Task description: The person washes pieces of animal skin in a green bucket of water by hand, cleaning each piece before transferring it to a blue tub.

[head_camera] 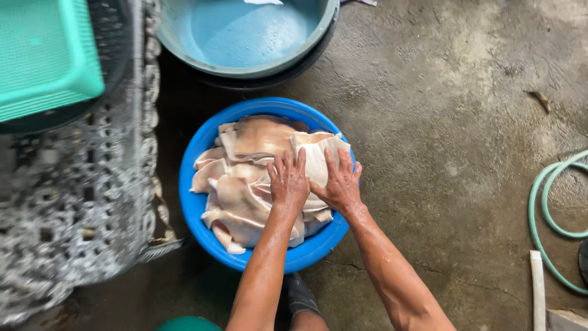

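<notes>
Glossy plastic basin, wet pale slabs, rough concrete floor.

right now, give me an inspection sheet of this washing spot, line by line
surface: rough concrete floor, damp and stained, dark wet patch near the basins.
job's things: blue basin on the floor, filled with pale pinkish folded sheets.
clutter: teal basket upper left; grey perforated mat at left; grey-blue tub holding water above; white pipe lower right.
grippers: left hand and right hand both flat, palms down, pressing the sheets, no grip closed.
cables: green hose looped at right edge.
surroundings: a dark shoe below the basin; nothing else seen.
</notes>
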